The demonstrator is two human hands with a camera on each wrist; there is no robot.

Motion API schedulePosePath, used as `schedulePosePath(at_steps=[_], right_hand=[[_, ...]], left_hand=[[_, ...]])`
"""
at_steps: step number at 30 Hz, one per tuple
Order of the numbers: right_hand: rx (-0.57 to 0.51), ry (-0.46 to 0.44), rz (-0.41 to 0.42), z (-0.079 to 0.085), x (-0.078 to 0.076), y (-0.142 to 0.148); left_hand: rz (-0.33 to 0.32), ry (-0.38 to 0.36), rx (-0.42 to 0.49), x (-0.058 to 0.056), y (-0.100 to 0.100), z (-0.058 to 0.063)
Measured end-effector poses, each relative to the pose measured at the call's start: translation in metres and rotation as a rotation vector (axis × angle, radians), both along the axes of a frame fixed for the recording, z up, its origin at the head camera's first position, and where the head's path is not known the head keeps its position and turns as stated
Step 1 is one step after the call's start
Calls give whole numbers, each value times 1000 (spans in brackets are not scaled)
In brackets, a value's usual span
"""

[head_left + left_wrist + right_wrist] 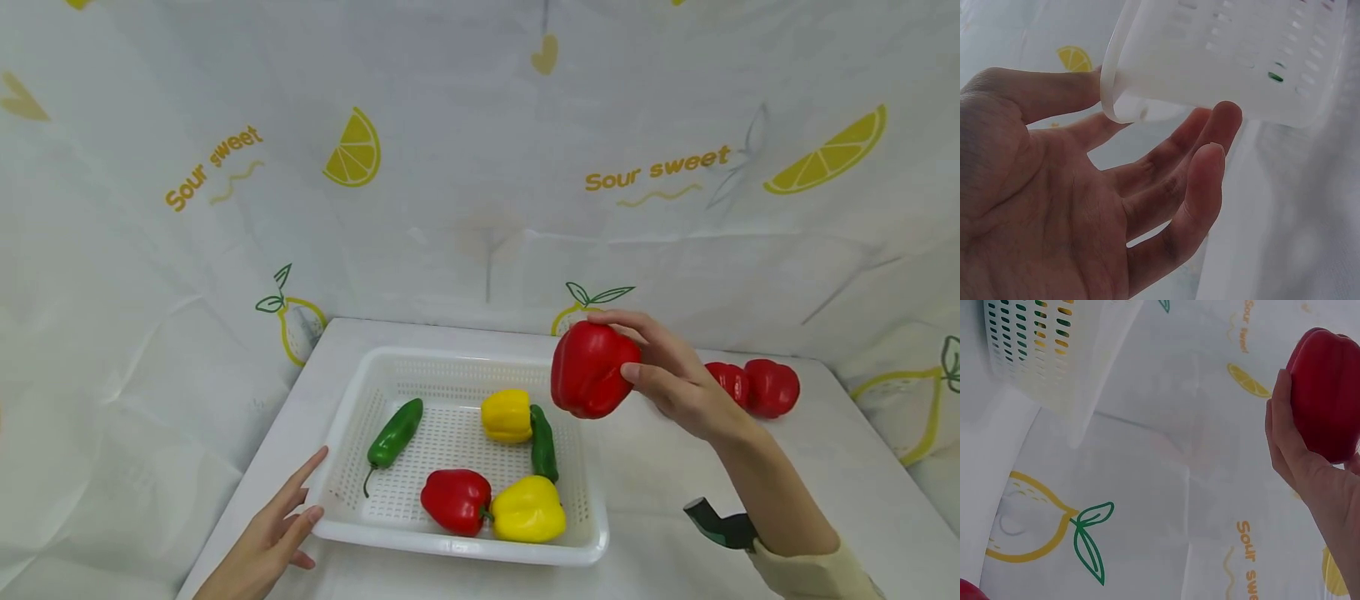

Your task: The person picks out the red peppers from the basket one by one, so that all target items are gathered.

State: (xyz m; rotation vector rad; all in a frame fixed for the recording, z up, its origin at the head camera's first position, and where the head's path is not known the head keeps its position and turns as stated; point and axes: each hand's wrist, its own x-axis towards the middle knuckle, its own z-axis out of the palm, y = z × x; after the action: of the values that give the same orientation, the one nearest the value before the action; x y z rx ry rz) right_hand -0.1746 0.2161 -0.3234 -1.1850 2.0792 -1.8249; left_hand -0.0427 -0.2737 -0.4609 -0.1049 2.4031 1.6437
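My right hand (pixel 678 392) grips a red bell pepper (pixel 592 369) between thumb and fingers, raised above the back right of a white perforated basket (pixel 457 546). The same pepper shows at the upper right of the right wrist view. At the basket's front left corner, my left hand (pixel 266 533) touches the rim with its thumb and index finger; the other fingers are relaxed and loosely bent. Inside the basket lie a red bell pepper (pixel 456 502), a front yellow bell pepper (pixel 528 510), a back yellow bell pepper (pixel 506 416), a left green chili (pixel 395 433) and a right green chili (pixel 543 446).
Red bell peppers (pixel 772 388) lie on the white table (pixel 675 517) at the right, partly behind my right forearm. A white cloth (pixel 465 208) printed with lemons hangs behind the table. A dark strap end (pixel 720 527) sticks out from my right wrist.
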Motion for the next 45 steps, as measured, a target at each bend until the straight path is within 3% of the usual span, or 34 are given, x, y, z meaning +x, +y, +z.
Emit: schedulePosePath(at_steps=[7, 9, 12, 17, 21, 32, 41, 45], right_hand=[[-2, -75, 40, -6, 3, 13], [15, -56, 42, -7, 5, 16], [94, 7, -36, -7, 12, 19], [267, 104, -259, -15, 20, 28], [351, 148, -366, -26, 23, 41], [404, 122, -437, -51, 25, 77], [566, 61, -527, -82, 24, 110], [633, -1, -527, -91, 25, 121]], left_hand=[[0, -1, 5, 0, 0, 1], [2, -2, 1, 0, 0, 1], [5, -1, -2, 0, 0, 1], [9, -10, -7, 0, 0, 1], [3, -7, -11, 0, -1, 1], [3, -25, -15, 0, -1, 2], [-5, -8, -8, 0, -1, 1], [-11, 2, -14, 0, -1, -1]])
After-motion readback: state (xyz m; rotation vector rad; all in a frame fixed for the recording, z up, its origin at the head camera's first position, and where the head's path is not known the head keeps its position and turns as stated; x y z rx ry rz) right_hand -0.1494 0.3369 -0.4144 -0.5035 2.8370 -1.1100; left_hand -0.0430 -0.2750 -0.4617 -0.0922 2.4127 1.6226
